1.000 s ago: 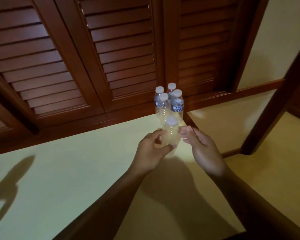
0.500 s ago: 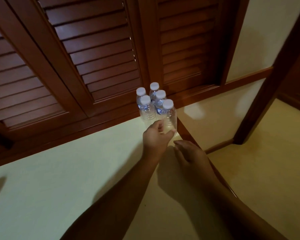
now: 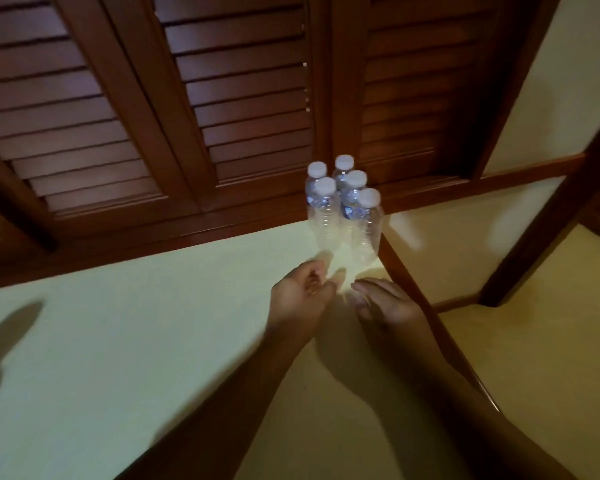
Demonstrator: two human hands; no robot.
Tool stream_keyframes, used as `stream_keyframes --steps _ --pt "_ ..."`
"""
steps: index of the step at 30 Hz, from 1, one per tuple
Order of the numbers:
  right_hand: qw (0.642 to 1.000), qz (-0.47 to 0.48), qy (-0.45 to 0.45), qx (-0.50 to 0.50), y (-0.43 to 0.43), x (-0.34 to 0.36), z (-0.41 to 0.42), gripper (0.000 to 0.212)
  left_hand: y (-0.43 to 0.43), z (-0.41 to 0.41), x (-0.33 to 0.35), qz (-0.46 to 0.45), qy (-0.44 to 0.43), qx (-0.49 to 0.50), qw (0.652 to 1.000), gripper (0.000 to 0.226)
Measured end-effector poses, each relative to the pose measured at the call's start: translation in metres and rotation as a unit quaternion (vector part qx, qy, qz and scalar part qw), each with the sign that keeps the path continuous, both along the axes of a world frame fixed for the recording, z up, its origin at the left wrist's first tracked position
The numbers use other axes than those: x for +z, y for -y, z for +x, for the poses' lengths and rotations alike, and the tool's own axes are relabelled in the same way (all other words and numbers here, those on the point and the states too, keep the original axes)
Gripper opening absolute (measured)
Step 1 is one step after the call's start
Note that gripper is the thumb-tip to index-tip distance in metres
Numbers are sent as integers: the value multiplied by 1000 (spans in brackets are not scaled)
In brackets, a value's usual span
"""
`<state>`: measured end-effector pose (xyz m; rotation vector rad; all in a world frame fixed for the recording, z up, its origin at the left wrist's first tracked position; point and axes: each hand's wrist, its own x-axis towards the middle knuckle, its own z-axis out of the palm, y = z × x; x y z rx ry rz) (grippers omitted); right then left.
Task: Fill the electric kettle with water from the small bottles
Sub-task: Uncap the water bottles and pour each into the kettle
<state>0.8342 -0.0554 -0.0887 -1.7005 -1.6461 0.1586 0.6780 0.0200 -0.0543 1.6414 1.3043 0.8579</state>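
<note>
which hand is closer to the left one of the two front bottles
Left. The left hand is just on the near side of the front-left bottle, not touching it; the right hand lies farther off to that bottle's right.

5 small capped bottles upright, clustered at the counter's far corner

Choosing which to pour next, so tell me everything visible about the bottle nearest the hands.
The nearest bottle is clear ribbed plastic with a white cap on, no label showing. It stands upright at the table corner, front right of the cluster. The left hand and right hand are near but not touching it.
</note>
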Motion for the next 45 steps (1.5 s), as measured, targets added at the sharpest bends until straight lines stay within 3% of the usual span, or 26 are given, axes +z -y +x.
stream_keyframes --steps 3,8,9,13,17,22,33,39,45 --pt "998 -28 -10 60 -3 3 -28 43 30 -62 1 2 22 -10 1000 22" --pt "977 -20 -59 206 1 11 -123 39 74 -155 0 25 55 83 995 9" --pt "969 -25 -72 235 4 12 -144 39 85 -172 2 35 56 103 992 11" --pt "935 -43 -75 345 10 13 -220 40 126 -234 7 70 30 199 977 60" --pt "896 -54 -63 436 19 13 -290 41 167 -302 -7 82 -23 296 952 36" --pt "858 -50 -64 507 43 15 -381 37 222 -385 -7 93 -59 380 918 37" --pt "838 -42 -41 542 84 19 -594 42 256 -596 -3 136 -114 397 901 32" --pt "851 -29 92 516 82 3 -680 50 238 -701 -13 141 -136 430 882 24" --pt "837 -65 251 482 82 -4 -702 73 187 -771 -17 119 -146 461 867 44"
